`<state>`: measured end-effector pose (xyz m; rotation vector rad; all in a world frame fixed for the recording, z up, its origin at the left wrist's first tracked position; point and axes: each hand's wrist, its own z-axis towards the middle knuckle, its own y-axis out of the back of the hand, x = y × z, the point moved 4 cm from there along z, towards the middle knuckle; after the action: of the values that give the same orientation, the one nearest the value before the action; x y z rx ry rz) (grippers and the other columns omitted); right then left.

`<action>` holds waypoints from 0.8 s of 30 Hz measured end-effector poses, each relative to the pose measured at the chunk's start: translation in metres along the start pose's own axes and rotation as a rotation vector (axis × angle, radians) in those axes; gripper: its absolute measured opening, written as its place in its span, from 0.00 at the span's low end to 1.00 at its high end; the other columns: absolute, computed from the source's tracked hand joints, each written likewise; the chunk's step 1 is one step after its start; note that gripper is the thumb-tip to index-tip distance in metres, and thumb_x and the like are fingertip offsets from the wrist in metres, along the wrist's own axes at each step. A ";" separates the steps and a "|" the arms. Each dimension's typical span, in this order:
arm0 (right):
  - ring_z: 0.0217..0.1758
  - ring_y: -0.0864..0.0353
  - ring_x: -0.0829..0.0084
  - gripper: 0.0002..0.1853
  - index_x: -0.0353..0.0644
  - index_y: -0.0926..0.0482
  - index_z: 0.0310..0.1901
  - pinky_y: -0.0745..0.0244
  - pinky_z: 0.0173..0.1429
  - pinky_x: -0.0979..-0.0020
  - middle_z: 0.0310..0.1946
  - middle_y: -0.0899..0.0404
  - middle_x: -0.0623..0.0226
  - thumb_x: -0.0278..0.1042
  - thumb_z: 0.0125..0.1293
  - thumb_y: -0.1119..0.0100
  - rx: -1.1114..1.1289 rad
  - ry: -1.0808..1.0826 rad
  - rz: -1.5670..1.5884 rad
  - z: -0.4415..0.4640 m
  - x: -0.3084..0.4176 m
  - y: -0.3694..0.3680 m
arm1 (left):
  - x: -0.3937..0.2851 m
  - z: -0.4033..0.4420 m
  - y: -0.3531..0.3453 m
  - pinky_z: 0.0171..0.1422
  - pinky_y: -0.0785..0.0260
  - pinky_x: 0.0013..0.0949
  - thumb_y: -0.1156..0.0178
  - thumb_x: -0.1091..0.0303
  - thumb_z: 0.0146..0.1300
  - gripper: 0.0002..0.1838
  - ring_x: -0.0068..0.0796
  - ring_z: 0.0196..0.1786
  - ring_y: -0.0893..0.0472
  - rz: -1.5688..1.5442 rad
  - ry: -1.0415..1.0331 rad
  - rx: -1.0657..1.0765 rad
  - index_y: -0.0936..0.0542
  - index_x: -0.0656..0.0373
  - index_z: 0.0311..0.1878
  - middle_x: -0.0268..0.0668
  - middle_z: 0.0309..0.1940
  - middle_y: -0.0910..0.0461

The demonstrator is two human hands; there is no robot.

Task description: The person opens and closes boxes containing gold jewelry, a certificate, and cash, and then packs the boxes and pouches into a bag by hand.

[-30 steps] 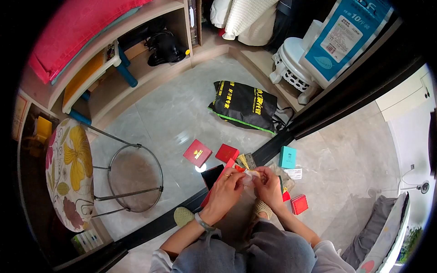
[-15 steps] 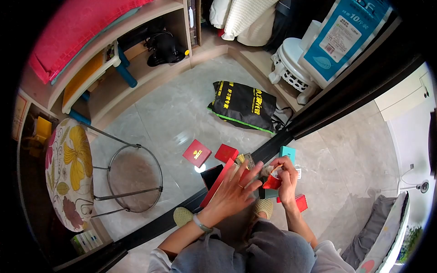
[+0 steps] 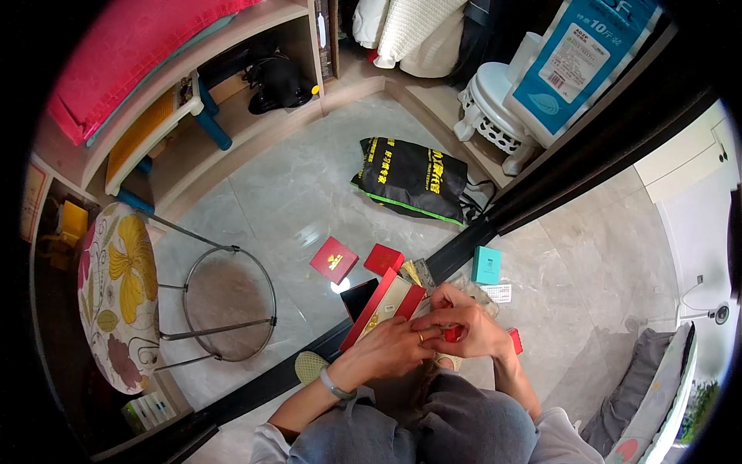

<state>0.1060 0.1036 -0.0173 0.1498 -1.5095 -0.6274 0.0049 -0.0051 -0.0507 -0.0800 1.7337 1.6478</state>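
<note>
My left hand [image 3: 390, 346] and my right hand [image 3: 467, 319] meet above my lap, fingers closed around a small red pouch [image 3: 454, 334]. Most of the pouch is hidden by the fingers, and only a bit of red shows between them. Just beyond my left hand lies an open red box [image 3: 400, 296] with a pale inside and gold-coloured items. Past it are a maroon box [image 3: 335, 260] with a gold emblem and a smaller red box [image 3: 383, 260]. A teal box [image 3: 486, 265] sits beyond my right hand, near a white printed card [image 3: 498, 293].
A black drawstring bag [image 3: 413, 180] with yellow lettering lies on the tiled floor. At left stands a flowered stool [image 3: 120, 298] with metal legs. A dark floor track [image 3: 456, 259] crosses diagonally under the boxes. A white stool [image 3: 495, 93] stands beside a blue-and-white sack [image 3: 568, 73].
My left hand has moved from its spread pose over the boxes down to the pouch, its fingers now closed. My right hand has turned and lowered slightly, bringing the pouch to it.
</note>
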 end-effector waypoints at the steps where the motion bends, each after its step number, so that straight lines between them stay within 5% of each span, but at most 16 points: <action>1: 0.42 0.29 0.71 0.22 0.44 0.12 0.44 0.29 0.45 0.74 0.38 0.33 0.68 0.24 0.41 0.25 0.000 -0.001 0.000 0.000 0.000 0.000 | -0.001 0.000 0.001 0.54 0.26 0.39 0.35 0.64 0.54 0.10 0.34 0.53 0.21 0.000 -0.001 0.000 0.17 0.49 0.41 0.28 0.50 0.23; 13: 0.42 0.25 0.68 0.19 0.41 0.14 0.40 0.27 0.44 0.72 0.39 0.29 0.66 0.24 0.40 0.29 -0.083 0.054 -0.034 -0.002 0.005 -0.003 | -0.004 -0.005 0.013 0.51 0.26 0.41 0.33 0.65 0.54 0.08 0.37 0.48 0.20 -0.150 -0.018 -0.101 0.18 0.53 0.37 0.32 0.49 0.23; 24: 0.42 0.24 0.67 0.19 0.38 0.16 0.38 0.27 0.44 0.69 0.38 0.27 0.64 0.22 0.38 0.34 -0.171 0.135 -0.054 -0.002 0.007 -0.001 | -0.009 -0.007 0.029 0.56 0.27 0.38 0.29 0.61 0.54 0.13 0.38 0.50 0.21 -0.570 -0.063 -0.122 0.13 0.40 0.44 0.35 0.51 0.25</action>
<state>0.1075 0.0989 -0.0122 0.0993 -1.3191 -0.7715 -0.0071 -0.0101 -0.0220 -0.5235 1.3897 1.3080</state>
